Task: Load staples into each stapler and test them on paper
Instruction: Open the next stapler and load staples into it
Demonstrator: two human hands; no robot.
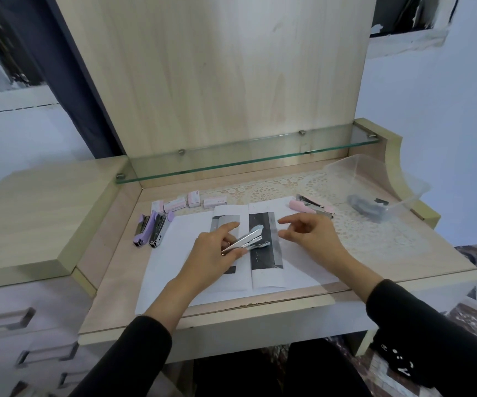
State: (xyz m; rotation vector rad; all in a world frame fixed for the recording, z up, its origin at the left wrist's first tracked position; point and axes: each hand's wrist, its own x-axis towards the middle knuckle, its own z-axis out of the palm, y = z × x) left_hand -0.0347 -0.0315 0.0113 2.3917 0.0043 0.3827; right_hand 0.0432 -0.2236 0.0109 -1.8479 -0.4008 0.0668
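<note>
head view. the left hand (217,247) is gripping the rear of a silver stapler (248,239). its thumb and lower fingers are curling round the body and its index finger is stretching forward over the page. the stapler's top arm is standing raised off its base, with the nose pointing right and away. the stapler is sitting over the white paper sheets (174,265), against a dark printed band, in the middle of the desk (403,262). the right hand (308,233) is hovering just beside the stapler's nose, fingers apart and loosely bent, holding nothing that shows. two purple staplers (141,236) are lying side by side at the left edge of the paper. a row of small staple boxes (191,199) is standing along the far edge of the paper. a pink stapler (313,207) is lying beyond the right hand, near the lace doily (374,239). a clear plastic tub (354,170) is sitting at the far right, holding a dark object too blurred to identify.
</note>
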